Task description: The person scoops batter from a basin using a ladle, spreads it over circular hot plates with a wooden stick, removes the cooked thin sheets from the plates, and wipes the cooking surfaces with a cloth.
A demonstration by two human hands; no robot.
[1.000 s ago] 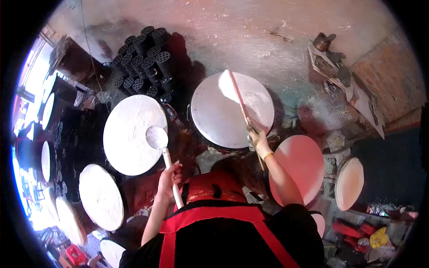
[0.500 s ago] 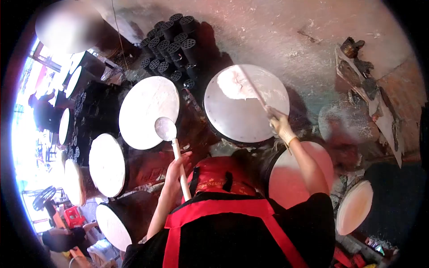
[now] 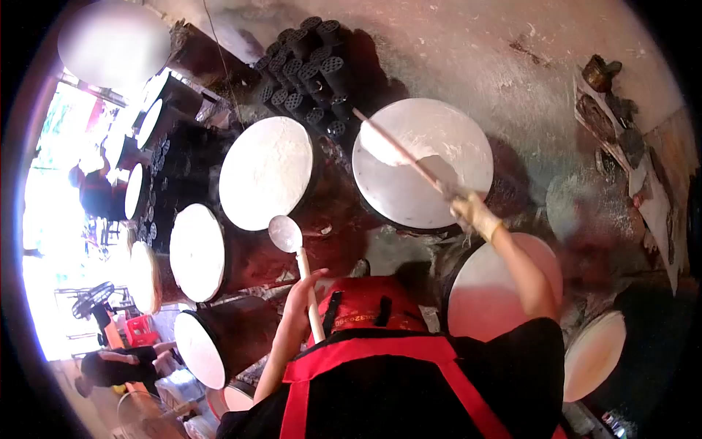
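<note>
My left hand [image 3: 298,296], bare, is closed round the pale handle of a ladle [image 3: 285,233]. The ladle's round bowl hangs by the lower edge of a round white-topped plate [image 3: 266,173]. My right hand [image 3: 474,214], in a light glove, grips a long thin wooden stick [image 3: 398,148]. That stick slants up and left across a round grey plate [image 3: 409,197], over a white patch of batter on its upper part. Below my right hand lies a round plate with a pinkish surface [image 3: 497,293].
Black perforated cylinders [image 3: 311,73] are stacked at the top middle. More round white plates [image 3: 197,252] stand at the left. A person in dark clothes [image 3: 117,366] is at the lower left. Torn boards [image 3: 647,190] lie at the right.
The view has shifted, so most things sit farther right. The stick has swung to a more slanted angle over the grey plate. The ladle bowl has moved off the white plate's middle to its lower edge.
</note>
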